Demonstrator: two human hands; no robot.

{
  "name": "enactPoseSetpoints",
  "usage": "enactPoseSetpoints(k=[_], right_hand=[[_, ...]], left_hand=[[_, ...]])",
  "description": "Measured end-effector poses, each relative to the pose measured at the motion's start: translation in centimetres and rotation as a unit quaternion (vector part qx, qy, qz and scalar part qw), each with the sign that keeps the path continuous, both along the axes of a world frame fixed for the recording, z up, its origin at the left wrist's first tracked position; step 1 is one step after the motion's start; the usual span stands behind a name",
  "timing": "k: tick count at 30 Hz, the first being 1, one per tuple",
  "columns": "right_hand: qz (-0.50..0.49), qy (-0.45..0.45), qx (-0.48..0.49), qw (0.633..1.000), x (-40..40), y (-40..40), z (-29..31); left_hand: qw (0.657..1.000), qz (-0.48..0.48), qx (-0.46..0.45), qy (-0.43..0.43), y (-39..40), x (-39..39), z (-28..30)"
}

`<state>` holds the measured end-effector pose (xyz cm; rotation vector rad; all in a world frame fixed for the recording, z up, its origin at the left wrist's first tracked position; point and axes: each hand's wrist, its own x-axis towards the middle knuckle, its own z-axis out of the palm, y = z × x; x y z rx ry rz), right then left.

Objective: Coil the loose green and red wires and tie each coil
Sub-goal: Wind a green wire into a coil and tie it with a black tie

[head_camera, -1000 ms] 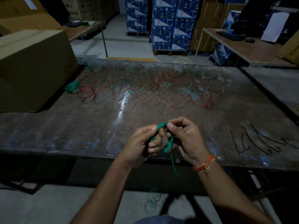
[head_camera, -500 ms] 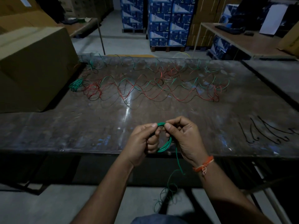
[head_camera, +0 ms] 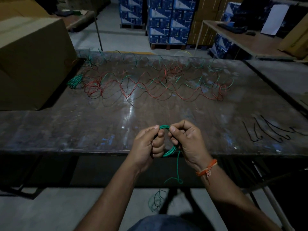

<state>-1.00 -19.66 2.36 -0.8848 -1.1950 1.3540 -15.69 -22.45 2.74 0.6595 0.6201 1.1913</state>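
Hanging lower now, green tail [head_camera: 178, 165] is dangling w/ both my left hand [head_camera: 146, 145] & right hand [head_camera: 188, 140] pinching the green wire coil [head_camera: 168, 151], fingers curled tight.

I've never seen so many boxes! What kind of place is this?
Probably a warehouse or storeroom with a work area. Stacks of blue cartons sit on pallets on a bare concrete floor, a big cardboard box stands nearby, and a worn metal worktable holds loose wires.
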Motion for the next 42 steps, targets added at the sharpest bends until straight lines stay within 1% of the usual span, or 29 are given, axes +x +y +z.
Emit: enactPoseSetpoints(k=[3, 6, 10, 12, 14, 19, 22, 23, 25, 27, 29, 31, 33, 35, 36, 39, 41, 42], right_hand=[[-0.003, -0.018, -0.001, 1.0, 0.2, -0.4, -0.2], [-0.001, -0.064, -0.005, 0.998, 0.4, -0.7, -0.3], [0.017, -0.109, -0.014, 0.994, 1.5, -1.1, -1.2], [0.025, -0.142, -0.027, 0.989, 2.5, -1.2, -2.1], [0.022, -0.194, -0.023, 0.981, 3.7, -1.2, -3.0], [0.007, -0.257, -0.006, 0.966, 5.8, -1.4, -4.1], [-0.011, -0.299, 0.043, 0.953, 6.4, -1.7, -4.1], [-0.022, -0.328, 0.071, 0.942, 6.5, -1.8, -4.1], [-0.037, -0.395, 0.144, 0.907, 6.5, -2.4, -3.9], [-0.02, -0.433, 0.216, 0.875, 5.8, -3.3, -3.3], [0.017, -0.437, 0.259, 0.861, 5.0, -4.0, -2.4], [0.05, -0.445, 0.283, 0.848, 4.3, -4.5, -1.4], [0.08, -0.464, 0.301, 0.829, 3.8, -5.0, -0.3], [0.104, -0.48, 0.321, 0.81, 3.1, -5.4, 0.9], [0.113, -0.479, 0.33, 0.805, 2.8, -5.6, 1.6], [0.126, -0.457, 0.341, 0.811, 2.2, -6.0, 3.6], [0.122, -0.448, 0.35, 0.814, 2.2, -5.9, 4.7], [0.115, -0.444, 0.355, 0.814, 2.2, -5.8, 5.1]], left_hand=[[1.0, 0.003, -0.014, -0.021, -0.2, 0.3, -0.3], [0.998, 0.008, -0.023, -0.049, -0.2, 0.3, -0.3], [0.99, 0.033, -0.047, -0.128, 0.5, -0.9, -0.1], [0.982, 0.056, -0.054, -0.169, 1.0, -2.0, -0.1], [0.974, 0.09, -0.062, -0.197, 1.3, -3.0, -0.2], [0.961, 0.161, -0.073, -0.215, 1.3, -4.1, -1.0], [0.954, 0.183, -0.077, -0.224, 1.1, -4.1, -1.1], [0.952, 0.189, -0.076, -0.229, 1.1, -4.1, -1.0], [0.946, 0.197, -0.074, -0.245, 0.9, -4.0, -0.9], [0.942, 0.207, -0.076, -0.254, 0.7, -3.7, -0.9], [0.94, 0.214, -0.077, -0.254, 0.6, -3.4, -1.0], [0.943, 0.216, -0.067, -0.246, 0.5, -3.1, -1.1], [0.951, 0.22, -0.044, -0.211, 0.5, -2.6, -1.4], [0.962, 0.24, -0.011, -0.131, 0.3, -1.9, -1.7], [0.964, 0.251, 0.01, -0.081, 0.2, -1.5, -1.7], [0.963, 0.249, 0.071, 0.073, -0.7, -0.3, -1.5], [0.951, 0.228, 0.107, 0.179, -1.3, 0.3, -1.1], [0.944, 0.216, 0.119, 0.219, -1.4, 0.6, -1.0]])
